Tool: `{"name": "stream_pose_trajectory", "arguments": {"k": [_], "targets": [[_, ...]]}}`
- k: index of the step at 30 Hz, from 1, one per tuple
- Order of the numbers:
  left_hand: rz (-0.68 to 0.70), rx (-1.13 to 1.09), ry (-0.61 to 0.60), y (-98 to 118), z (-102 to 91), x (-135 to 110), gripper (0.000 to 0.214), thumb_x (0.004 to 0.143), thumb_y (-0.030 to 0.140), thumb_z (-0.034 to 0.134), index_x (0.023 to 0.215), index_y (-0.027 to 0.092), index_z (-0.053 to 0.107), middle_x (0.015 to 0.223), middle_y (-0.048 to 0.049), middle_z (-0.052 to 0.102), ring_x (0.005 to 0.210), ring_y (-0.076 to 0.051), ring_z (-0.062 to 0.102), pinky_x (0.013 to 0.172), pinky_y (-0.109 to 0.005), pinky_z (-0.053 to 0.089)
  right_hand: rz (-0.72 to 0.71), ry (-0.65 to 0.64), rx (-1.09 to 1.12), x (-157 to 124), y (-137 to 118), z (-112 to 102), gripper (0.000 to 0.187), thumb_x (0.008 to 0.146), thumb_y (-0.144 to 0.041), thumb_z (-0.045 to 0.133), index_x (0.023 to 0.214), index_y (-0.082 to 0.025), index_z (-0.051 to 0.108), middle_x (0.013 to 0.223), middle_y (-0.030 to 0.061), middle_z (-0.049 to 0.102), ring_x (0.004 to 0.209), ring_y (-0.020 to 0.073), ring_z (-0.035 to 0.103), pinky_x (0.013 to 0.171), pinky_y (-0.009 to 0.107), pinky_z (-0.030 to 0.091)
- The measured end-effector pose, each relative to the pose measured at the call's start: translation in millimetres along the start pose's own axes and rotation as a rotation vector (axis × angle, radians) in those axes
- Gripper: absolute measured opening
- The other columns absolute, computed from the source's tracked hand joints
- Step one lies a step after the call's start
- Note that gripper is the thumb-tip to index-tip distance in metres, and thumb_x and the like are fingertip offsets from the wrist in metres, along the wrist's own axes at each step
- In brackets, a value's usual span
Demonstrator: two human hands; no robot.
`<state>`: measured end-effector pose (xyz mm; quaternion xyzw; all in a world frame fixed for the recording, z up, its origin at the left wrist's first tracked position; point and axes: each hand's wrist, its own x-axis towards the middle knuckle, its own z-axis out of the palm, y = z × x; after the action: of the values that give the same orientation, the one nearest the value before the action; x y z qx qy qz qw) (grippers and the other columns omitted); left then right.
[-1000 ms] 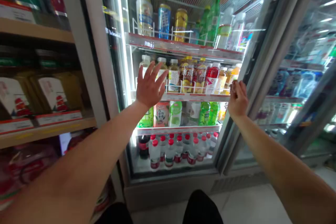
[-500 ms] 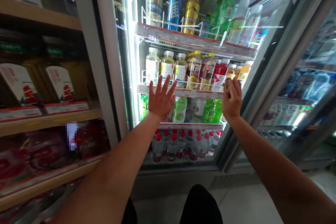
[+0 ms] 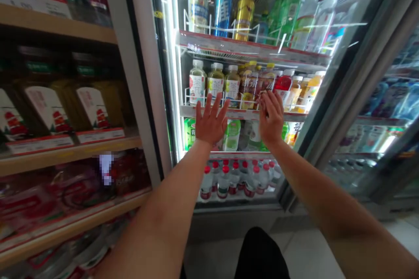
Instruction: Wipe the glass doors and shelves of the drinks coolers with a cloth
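Note:
My left hand (image 3: 211, 120) is open, fingers spread, at the glass door of a lit drinks fridge. Its fingertips overlap the middle shelf edge (image 3: 229, 113), below the tea bottles (image 3: 215, 83). To its right my right hand (image 3: 271, 117) is closed on a small crumpled brownish cloth (image 3: 261, 98), mostly hidden under the fingers. That hand is in front of dark brown bottles with yellow caps (image 3: 250, 79), beside a red drink bottle (image 3: 284, 83). Whether either palm presses on the glass I cannot tell.
Cans (image 3: 223, 12) and green bottles (image 3: 290, 8) line the fridge's upper shelf. Red-capped water bottles (image 3: 224, 183) stand at the bottom. The door's metal frame (image 3: 347, 78) slants along the right. At left is a wooden-edged shelf (image 3: 78, 152) with large bottles (image 3: 94, 96).
My right hand has moved left, from in front of the red drink bottle to the brown bottles, closer to my left hand. My left hand keeps its place at the glass. The view has shifted slightly.

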<state>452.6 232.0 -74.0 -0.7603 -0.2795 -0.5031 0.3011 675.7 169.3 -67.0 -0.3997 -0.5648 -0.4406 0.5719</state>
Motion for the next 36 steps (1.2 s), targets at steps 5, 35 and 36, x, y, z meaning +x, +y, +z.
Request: {"name": "stream_pose_trajectory", "arguments": {"k": [5, 35, 36], "targets": [[-0.025, -0.031, -0.043, 2.4, -1.5, 1.3, 0.061, 0.106, 0.03, 0.051, 0.166, 0.025, 0.037, 0.173, -0.0053, 0.02, 0.161, -0.027, -0.007, 0.131, -0.056, -0.013, -0.182, -0.164, 0.009, -39.1, -29.7, 0.6, 0.046, 0.106, -0.013, 0.046, 0.147, -0.029, 0.061, 0.148, 0.0042, 0.063, 0.153, 0.0222, 0.044, 0.129, 0.049, 0.038], [-0.15, -0.029, -0.291, 24.3, -30.2, 8.1, 0.064, 0.108, 0.023, 0.049, 0.168, 0.022, 0.028, 0.177, -0.0055, 0.011, 0.161, -0.028, -0.012, 0.13, -0.059, -0.014, -0.004, -0.552, 0.099, -29.1, -38.3, -19.0, 0.042, 0.101, -0.011, 0.048, 0.133, -0.028, 0.07, 0.152, 0.0019, 0.059, 0.152, 0.0242, 0.044, 0.129, 0.054, 0.037], [-0.154, -0.029, -0.306, 24.6, -31.4, 8.3, 0.064, 0.108, 0.023, 0.049, 0.168, 0.022, 0.028, 0.177, -0.0054, 0.01, 0.162, -0.029, -0.011, 0.13, -0.06, -0.014, 0.016, -0.516, 0.103, -21.2, -36.5, -16.9, 0.043, 0.101, -0.011, 0.047, 0.134, -0.027, 0.07, 0.152, 0.0031, 0.059, 0.153, 0.0249, 0.043, 0.129, 0.055, 0.037]]}}
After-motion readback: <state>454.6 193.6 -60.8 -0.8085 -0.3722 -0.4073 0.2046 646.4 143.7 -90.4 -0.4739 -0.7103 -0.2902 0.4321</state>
